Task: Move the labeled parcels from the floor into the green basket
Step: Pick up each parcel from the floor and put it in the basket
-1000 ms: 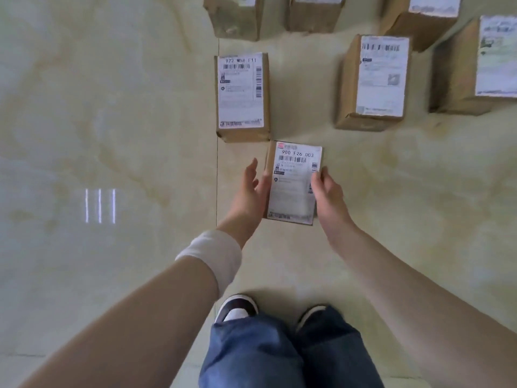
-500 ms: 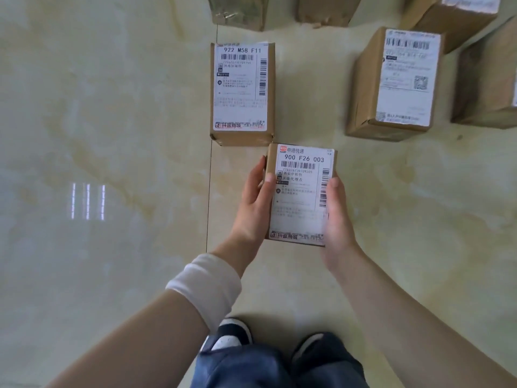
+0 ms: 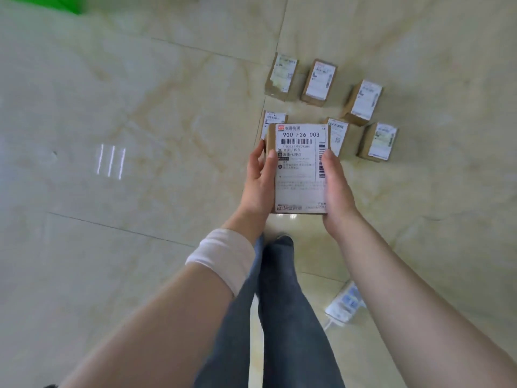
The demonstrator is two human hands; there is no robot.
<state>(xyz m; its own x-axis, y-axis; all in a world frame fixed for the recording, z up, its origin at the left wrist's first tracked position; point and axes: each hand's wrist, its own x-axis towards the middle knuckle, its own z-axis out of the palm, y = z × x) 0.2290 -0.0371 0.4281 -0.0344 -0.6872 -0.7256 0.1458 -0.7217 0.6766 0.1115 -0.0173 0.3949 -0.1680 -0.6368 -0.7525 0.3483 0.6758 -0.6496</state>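
Two hands clamp one labelled parcel [image 3: 300,169] at mid-frame, held up off the floor [image 3: 140,107]. Its long axis runs 12 to 6 o'clock, label up, the print's head toward 12. The left hand [image 3: 258,183] grips its 9 o'clock edge and the right hand [image 3: 337,189] its 3 o'clock edge, thumbs curled onto the label. Six more parcels [image 3: 319,82] lie on the floor toward 1 o'clock; the green basket [image 3: 70,2] shows a corner at 11.

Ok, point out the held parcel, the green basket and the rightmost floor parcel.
held parcel [image 3: 300,169], head view, middle of its white label.
green basket [image 3: 68,1], head view, corner at top left edge.
rightmost floor parcel [image 3: 382,142], head view, its label.
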